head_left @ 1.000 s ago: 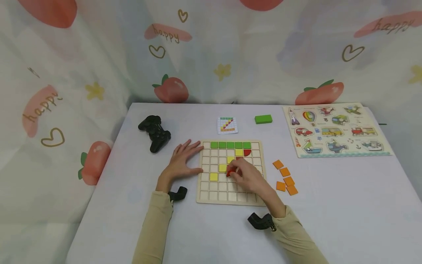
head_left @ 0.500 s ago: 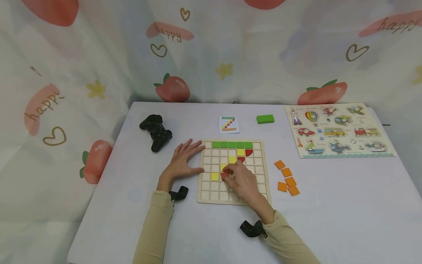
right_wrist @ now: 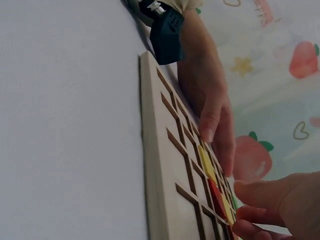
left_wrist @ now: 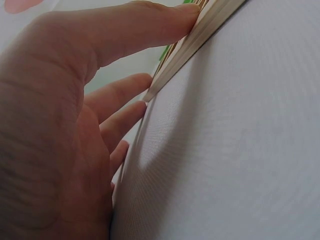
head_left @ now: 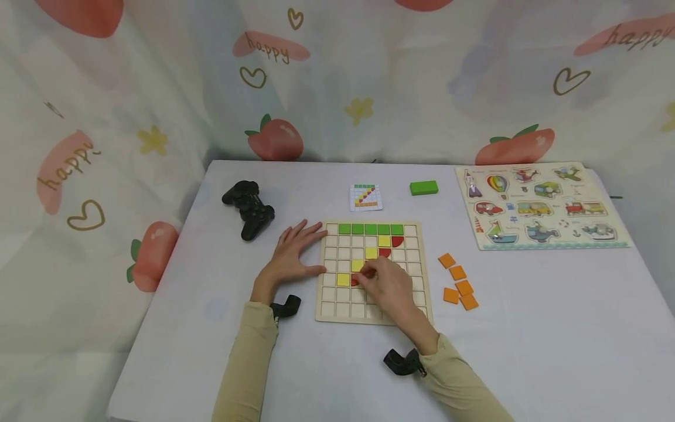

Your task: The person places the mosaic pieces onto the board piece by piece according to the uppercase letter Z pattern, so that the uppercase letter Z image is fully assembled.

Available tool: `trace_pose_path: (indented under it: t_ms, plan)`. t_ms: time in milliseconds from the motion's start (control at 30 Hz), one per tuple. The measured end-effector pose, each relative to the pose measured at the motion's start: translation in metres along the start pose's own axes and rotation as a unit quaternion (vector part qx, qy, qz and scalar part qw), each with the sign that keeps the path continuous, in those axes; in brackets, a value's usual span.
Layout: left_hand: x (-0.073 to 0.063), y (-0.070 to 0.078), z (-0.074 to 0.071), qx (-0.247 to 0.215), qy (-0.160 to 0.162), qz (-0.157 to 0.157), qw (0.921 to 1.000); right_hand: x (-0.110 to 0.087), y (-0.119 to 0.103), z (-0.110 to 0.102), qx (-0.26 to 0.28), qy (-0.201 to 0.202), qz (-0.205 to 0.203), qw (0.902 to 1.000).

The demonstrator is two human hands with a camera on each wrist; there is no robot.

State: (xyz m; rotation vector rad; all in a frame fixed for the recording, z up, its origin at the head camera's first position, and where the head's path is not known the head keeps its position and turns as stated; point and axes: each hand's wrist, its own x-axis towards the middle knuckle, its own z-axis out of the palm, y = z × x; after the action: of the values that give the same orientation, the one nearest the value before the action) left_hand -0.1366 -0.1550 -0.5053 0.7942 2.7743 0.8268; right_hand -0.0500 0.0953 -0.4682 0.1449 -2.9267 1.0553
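Note:
A wooden grid board point(head_left: 327, 316) lies on the table. In its cells sit a row of green square tiles point(head_left: 371, 229), a diagonal of yellow square tiles point(head_left: 343, 279) and red rounded tiles point(head_left: 397, 241). My left hand point(head_left: 290, 255) has its fingers spread, with thumb and fingertips touching the board's left edge; the left wrist view point(left_wrist: 65, 120) shows this hand at the rim. The right hand point(head_left: 389, 285), fingers curled, pinches a red rounded tile point(head_left: 354, 280) in the cell beside the lowest yellow one. Its fingers partly hide that tile and nearby cells.
Several orange square tiles point(head_left: 458, 272) lie right of the board. Behind it are a pattern card point(head_left: 365, 197) and a green block point(head_left: 423, 188). A black game controller point(head_left: 248, 209) rests at left, a picture puzzle board point(head_left: 543, 206) at far right.
My right hand has moved left and slightly down with the red tile, which has gone into the cell beside the lowest yellow tile. The left hand has stayed at the board's edge.

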Motion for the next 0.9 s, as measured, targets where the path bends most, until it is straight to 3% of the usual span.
trace_pose_path:
  t_ms: [167,267,467,800,900]
  plan:
    - [0.001,0.001,-0.002,-0.002,-0.005,-0.007,1.0000,0.004,0.023,-0.029,-0.017,0.062,0.024,0.9976]
    - [0.001,0.001,-0.002,-0.004,-0.004,-0.009,0.9999,0.005,0.050,-0.053,-0.049,0.091,0.064,0.9926]
    - [-0.001,0.001,-0.001,-0.009,-0.005,-0.010,0.9999,-0.002,0.092,-0.080,-0.095,0.086,0.137,0.9823]
    - [-0.002,0.001,0.000,-0.012,-0.001,-0.005,0.9999,-0.001,0.102,-0.085,-0.109,0.095,0.156,0.9771]
    - [-0.001,0.001,0.000,-0.008,-0.001,-0.004,1.0000,-0.001,0.102,-0.086,-0.105,0.104,0.144,0.9784]
